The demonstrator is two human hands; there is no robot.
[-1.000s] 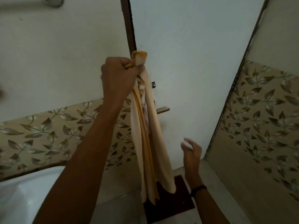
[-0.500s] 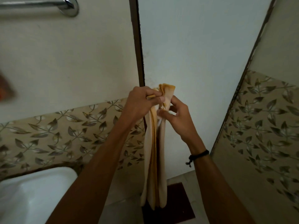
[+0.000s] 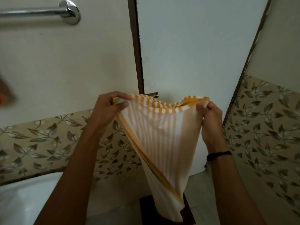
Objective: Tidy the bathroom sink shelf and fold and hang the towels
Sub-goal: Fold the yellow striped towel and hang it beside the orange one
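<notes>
A yellow and white striped towel (image 3: 160, 143) hangs in front of me, held up by its top edge and spread between both hands. My left hand (image 3: 108, 109) pinches the top left corner. My right hand (image 3: 209, 117), with a black band on the wrist, grips the top right corner. The towel's top edge sags between them and its lower part narrows to a point near the floor. A chrome towel bar (image 3: 37, 13) is fixed to the wall at the upper left, with nothing on it.
A white sink (image 3: 21, 200) sits at the lower left. A white door (image 3: 194, 54) with a metal handle (image 3: 153, 94) stands behind the towel. A dark floor mat (image 3: 188, 213) lies below. Leaf-patterned tiles cover the lower walls left and right.
My hands were together at the bunched top of the towel; they have moved apart and spread the towel open. The view has tilted so the towel bar shows more.
</notes>
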